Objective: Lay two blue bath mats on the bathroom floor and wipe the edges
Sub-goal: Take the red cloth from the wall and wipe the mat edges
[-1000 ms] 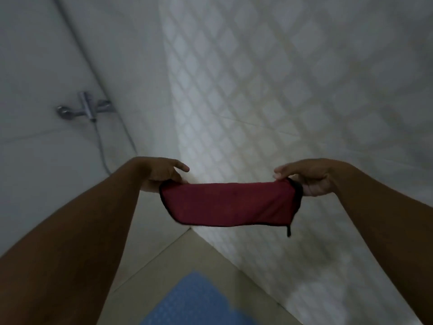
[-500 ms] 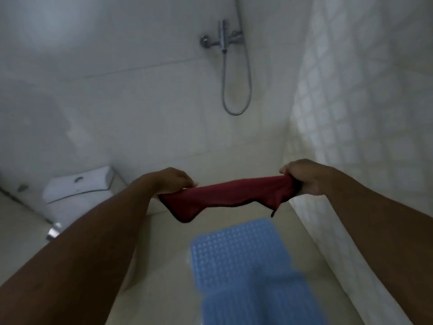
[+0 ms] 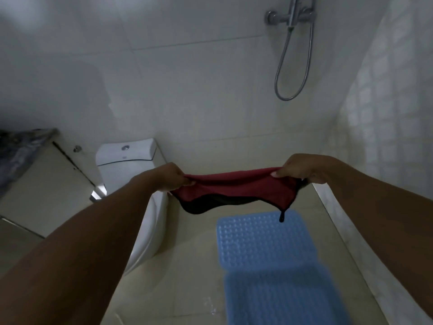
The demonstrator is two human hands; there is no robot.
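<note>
While both arms reach forward over the bathroom floor point(image 3: 187, 266), the left hand point(image 3: 172, 177) and the right hand point(image 3: 297, 170) hold a dark red cloth point(image 3: 234, 188) stretched between them in the air. Left hand: fingers curled, thumb and fingertips pinching the cloth's left end. Right hand: fingers curled over the right end, thumb tip visible against the upper edge. The cloth sags in the middle; its lower edge is trimmed in black, and a small black loop point(image 3: 281, 216) hangs from the lower right corner. Below and beyond the cloth, two blue bath mats lie flat on the beige floor, end to end along the right wall. Far mat point(image 3: 262, 240): bumpy texture, rounded corners, its far edge partly hidden behind the cloth. Near mat point(image 3: 281, 296): blurred, running out of the bottom of the view. The two mats meet; whether one overlaps the other cannot be told. A wet patch glints on the floor just left of the near mat. A white toilet point(image 3: 126, 156) stands to the left, partly hidden by the left forearm. A chrome shower mixer point(image 3: 290, 16) sits high on the back wall, its hose point(image 3: 293, 66) hanging in a loop. The right wall point(image 3: 386, 113) has a diamond tile pattern.
</note>
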